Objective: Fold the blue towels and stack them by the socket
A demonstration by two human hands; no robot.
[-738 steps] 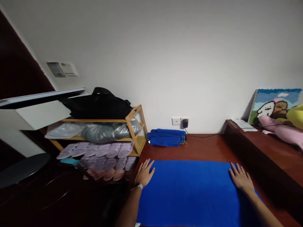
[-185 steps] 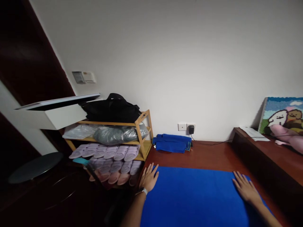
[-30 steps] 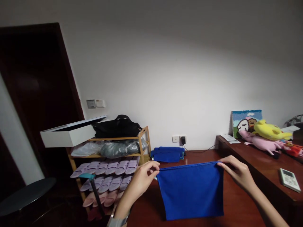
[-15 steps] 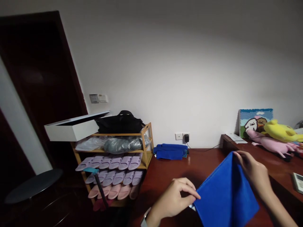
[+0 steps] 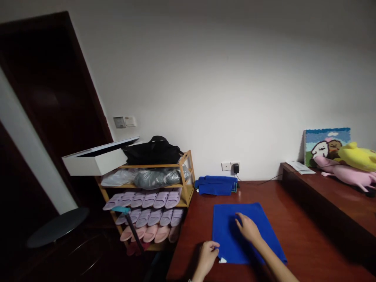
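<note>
Recording a blue microfiber towel (image 5: pixel 229 223) lying flat on the desk, apparently folded into a rectangle, with a small white tag (image 5: pixel 222 260) showing at its near corner. Noting the right hand (image 5: pixel 248 229) pressing palm-down on the towel's middle, open, gripping nothing. Noting the left hand (image 5: pixel 207 258) curling loosely at the near left edge, with pinch or mere touch impossible to determine. Observing a stack of blue towels (image 5: pixel 216 185) sitting against the wall, well beyond the towel and apart from it, below a power adapter (image 5: pixel 236 168) plugged into a wall socket. Observing a bamboo shoe rack (image 5: pixel 190 172) standing left of the desk, holding lilac slippers (image 5: pixel 164 199) and pink slippers (image 5: pixel 151 234), with a black bag (image 5: pixel 152 154) on top beside a white box (image 5: pixel 95 164). Noting the polished red-brown desk (image 5: pixel 296 231) extending under the towel and a raised wooden ledge (image 5: pixel 323 188) running along the right, carrying a pink plush toy (image 5: pixel 343 174), a yellow plush toy (image 5: pixel 358 156) and a tufted picture (image 5: pixel 327 141), all leaning toward a white wall (image 5: pixel 223 86). Placing the towel directly beneath the right hand and just ahead of the left.
</note>
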